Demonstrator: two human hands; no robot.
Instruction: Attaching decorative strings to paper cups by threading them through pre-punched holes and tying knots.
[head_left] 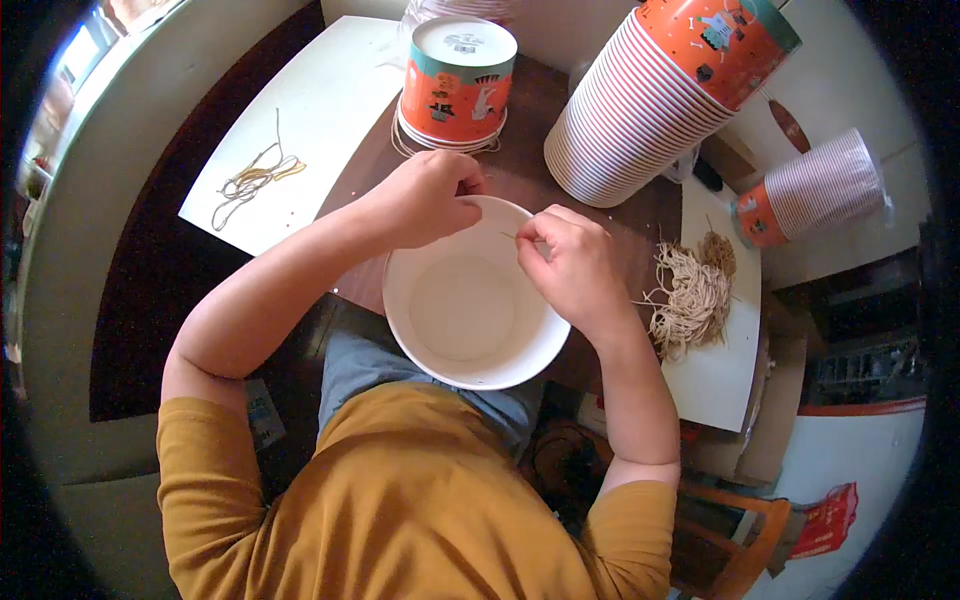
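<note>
An open white paper bucket [466, 310] rests in my lap, its mouth facing up. My left hand [428, 198] grips its far rim with the fingers curled over the edge. My right hand [572, 268] is over the bucket's right rim, pinching a thin tan string [508, 237] between thumb and fingertips. The string's end points left across the rim. The bucket's inside is plain white and bare.
On the brown table stand an upturned orange printed bucket [458, 85], a long tilted stack of buckets [640, 100] and a shorter stack [815, 190] lying at right. A heap of tan strings [692, 295] lies on a white sheet; several loose strings [255, 180] lie at left.
</note>
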